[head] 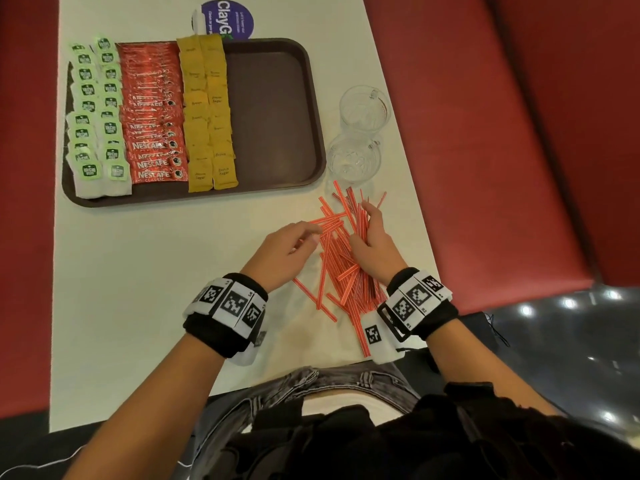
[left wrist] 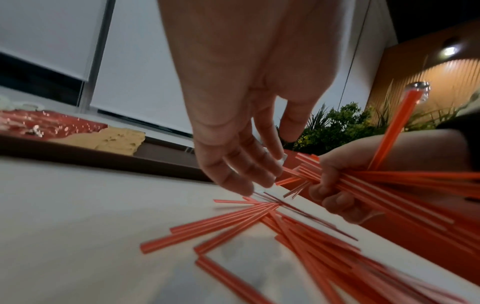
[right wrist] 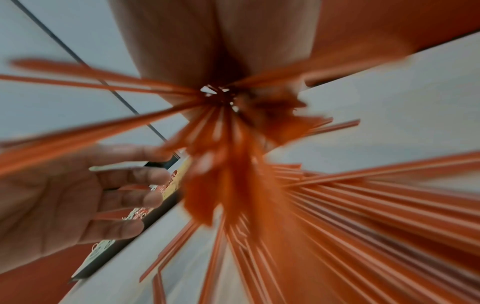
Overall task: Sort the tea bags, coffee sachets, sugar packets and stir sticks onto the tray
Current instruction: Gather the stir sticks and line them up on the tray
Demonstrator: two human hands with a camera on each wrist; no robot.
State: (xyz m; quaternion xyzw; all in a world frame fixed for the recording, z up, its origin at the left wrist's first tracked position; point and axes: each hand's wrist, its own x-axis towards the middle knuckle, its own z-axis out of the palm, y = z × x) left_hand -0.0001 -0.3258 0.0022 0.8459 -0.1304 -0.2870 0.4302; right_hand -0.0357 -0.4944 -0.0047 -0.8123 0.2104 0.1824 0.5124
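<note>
A heap of orange stir sticks [head: 341, 261] lies on the white table near its right edge, in front of the brown tray [head: 277, 109]. My right hand [head: 363, 226] grips a bundle of these sticks [left wrist: 389, 183], fingers curled round them; the right wrist view shows the bundle [right wrist: 228, 164] fanning out, blurred. My left hand [head: 313, 233] hovers over the heap's left side with relaxed fingers [left wrist: 241, 181] close to a stick and holding nothing. On the tray lie columns of green-labelled tea bags [head: 93, 123], red coffee sachets [head: 152, 116] and brown sugar packets [head: 207, 112]. The tray's right part is bare.
Two clear glass mugs [head: 363, 109] [head: 353, 161] stand between the tray and the table's right edge, just beyond the sticks. A purple round sticker [head: 225, 19] sits behind the tray. Red bench seating [head: 502, 133] flanks the table.
</note>
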